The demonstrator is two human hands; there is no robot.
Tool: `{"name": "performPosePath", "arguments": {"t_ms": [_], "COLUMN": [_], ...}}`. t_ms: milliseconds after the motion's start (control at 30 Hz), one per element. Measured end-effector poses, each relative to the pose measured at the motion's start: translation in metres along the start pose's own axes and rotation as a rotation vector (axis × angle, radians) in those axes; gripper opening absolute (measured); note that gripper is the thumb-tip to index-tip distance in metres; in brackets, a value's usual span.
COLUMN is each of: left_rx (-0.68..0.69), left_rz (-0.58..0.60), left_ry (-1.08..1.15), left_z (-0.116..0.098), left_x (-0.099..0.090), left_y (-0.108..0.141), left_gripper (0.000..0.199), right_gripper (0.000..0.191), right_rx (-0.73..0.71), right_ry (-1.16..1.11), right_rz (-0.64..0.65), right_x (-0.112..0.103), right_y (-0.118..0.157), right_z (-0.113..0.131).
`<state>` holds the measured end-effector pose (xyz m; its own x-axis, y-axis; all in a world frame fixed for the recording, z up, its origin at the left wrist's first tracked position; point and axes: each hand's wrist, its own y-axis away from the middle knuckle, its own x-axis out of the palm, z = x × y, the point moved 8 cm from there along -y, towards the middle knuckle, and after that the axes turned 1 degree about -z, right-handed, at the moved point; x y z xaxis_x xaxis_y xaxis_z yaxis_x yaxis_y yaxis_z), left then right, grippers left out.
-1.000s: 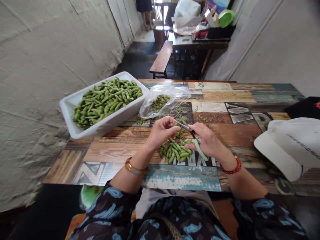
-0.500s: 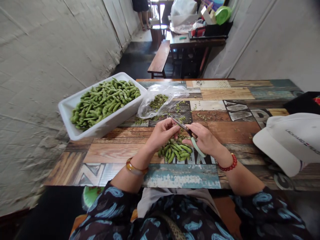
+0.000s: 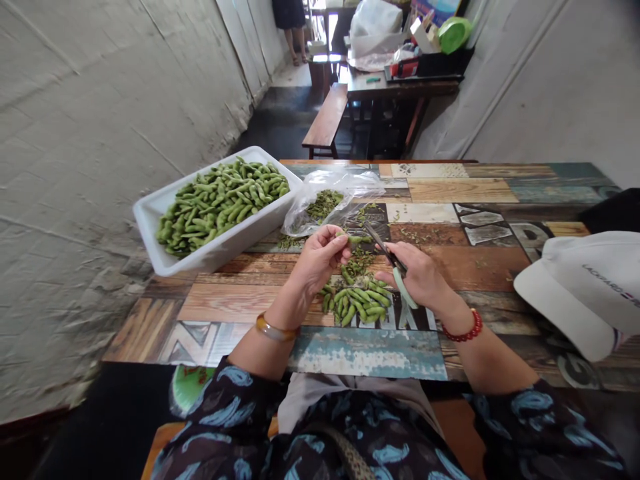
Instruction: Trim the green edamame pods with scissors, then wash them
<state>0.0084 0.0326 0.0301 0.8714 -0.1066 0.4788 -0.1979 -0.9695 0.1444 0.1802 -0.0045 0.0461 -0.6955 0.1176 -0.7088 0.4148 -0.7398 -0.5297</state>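
Observation:
Between the thumb and fingers of my left hand [image 3: 326,255] is a green edamame pod [image 3: 359,239], its free end pointing right. My right hand [image 3: 416,270] grips a pair of scissors [image 3: 401,287] with pale green handles; the blades point up and left, close to the pod's tip but apart from it. Below both hands lies a small pile of edamame pods [image 3: 361,303] on the table. Green trimmings [image 3: 359,263] are scattered just beyond that pile. Some of the scissor handle is hidden by my right fingers.
A white tub [image 3: 215,257] heaped with edamame pods stands at the left by the wall. Beside it, a clear plastic bag [image 3: 299,217] holds trimmings. A white cap [image 3: 575,293] rests at the right. Beyond the wood-patterned table [image 3: 350,350] are a bench [image 3: 327,117] and a person's legs [image 3: 295,43].
My hands have moved apart. The scissor blades have drawn away from my left fingers, and a pod now shows sticking out of my left hand. The whole view has shifted slightly.

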Motion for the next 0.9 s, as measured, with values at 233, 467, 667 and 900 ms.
{"name": "performPosePath", "arguments": {"t_ms": [233, 467, 667, 900], "left_rx": [-0.074, -0.073, -0.079, -0.030], "left_rz": [0.037, 0.076, 0.089, 0.065], "left_ry": [0.079, 0.033, 0.035, 0.031], "left_z": [0.013, 0.021, 0.019, 0.011], "left_x": [0.005, 0.009, 0.011, 0.008], "left_y": [0.001, 0.002, 0.003, 0.002], "left_gripper": [0.040, 0.039, 0.037, 0.037], "right_gripper": [0.053, 0.053, 0.047, 0.049], "right_rx": [-0.062, -0.040, -0.055, -0.045], "right_ry": [0.028, -0.003, -0.011, -0.019], "right_rz": [0.019, 0.029, 0.009, 0.009], "right_x": [0.003, 0.003, 0.002, 0.003], "right_y": [-0.001, -0.003, -0.001, 0.000], "right_z": [0.009, 0.013, 0.012, 0.008]}}
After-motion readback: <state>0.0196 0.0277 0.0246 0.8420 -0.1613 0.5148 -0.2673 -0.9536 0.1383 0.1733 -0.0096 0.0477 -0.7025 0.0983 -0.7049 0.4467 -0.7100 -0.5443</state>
